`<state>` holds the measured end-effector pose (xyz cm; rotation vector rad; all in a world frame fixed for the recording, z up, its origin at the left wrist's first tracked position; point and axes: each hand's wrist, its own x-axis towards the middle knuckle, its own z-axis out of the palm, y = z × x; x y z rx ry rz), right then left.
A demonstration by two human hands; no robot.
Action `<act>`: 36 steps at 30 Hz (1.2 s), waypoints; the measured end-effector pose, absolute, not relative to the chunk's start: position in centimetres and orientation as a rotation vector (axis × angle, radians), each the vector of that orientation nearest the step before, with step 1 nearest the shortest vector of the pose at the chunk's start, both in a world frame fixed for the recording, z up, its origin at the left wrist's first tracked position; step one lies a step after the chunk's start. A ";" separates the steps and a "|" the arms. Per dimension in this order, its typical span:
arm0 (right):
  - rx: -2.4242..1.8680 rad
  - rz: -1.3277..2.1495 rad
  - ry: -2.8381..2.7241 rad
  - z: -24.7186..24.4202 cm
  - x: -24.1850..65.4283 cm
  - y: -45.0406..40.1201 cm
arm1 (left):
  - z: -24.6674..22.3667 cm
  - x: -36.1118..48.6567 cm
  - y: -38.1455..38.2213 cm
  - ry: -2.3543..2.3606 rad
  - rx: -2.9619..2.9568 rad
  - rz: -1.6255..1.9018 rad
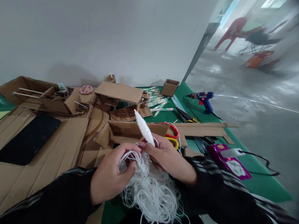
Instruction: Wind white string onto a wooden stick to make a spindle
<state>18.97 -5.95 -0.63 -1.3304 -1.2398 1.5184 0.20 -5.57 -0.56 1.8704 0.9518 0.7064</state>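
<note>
A loose tangle of white string (154, 196) hangs below my hands at the table's near edge. Several strands pass between the fingers and thumb of my left hand (115, 171), which is closed on them. My right hand (167, 156) grips a white, fuzzy, pointed spindle-shaped piece (143, 126) that sticks up and tilts left at its tip. One strand loops by that piece's lower end, which is hidden in the fingers. Behind the hands stands an open cardboard box (127, 127). Scissors with red and yellow handles (174, 132) lie partly hidden beside my right hand.
Left, a black tablet-like slab (26, 138) lies on cardboard sheets (53, 151). Cardboard boxes (120, 90) and wooden sticks (159, 99) sit by the wall. At right are a blue glue gun (204, 100), pliers (186, 116) and a purple power strip (230, 161) with a cable.
</note>
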 end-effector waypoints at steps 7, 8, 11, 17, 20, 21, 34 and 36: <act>-1.159 1.552 -1.395 -0.4 19.4 -6.3 | -0.6 0.3 -5.3 0.853 1.541 0.768; -1.139 1.542 -1.429 -0.3 19.4 -6.3 | -0.7 0.3 -5.3 0.823 1.490 0.769; -1.140 1.525 -1.482 -0.3 19.2 -6.5 | -0.8 0.2 -5.0 0.748 1.336 0.748; -1.101 1.559 -1.464 -0.5 19.1 -6.7 | -0.4 0.1 -4.6 0.668 0.957 0.654; -1.114 1.565 -1.429 -0.5 19.3 -6.6 | -0.1 -0.2 -4.4 0.629 0.820 0.610; -1.127 1.557 -1.414 -0.4 19.3 -6.6 | 0.0 -0.3 -4.4 0.609 0.800 0.607; -1.189 1.525 -1.364 -0.3 19.9 -6.3 | 0.0 -0.7 -4.3 1.138 1.883 0.841; -1.188 1.547 -1.360 -0.3 19.9 -6.4 | -0.1 -0.7 -4.1 1.198 1.906 0.859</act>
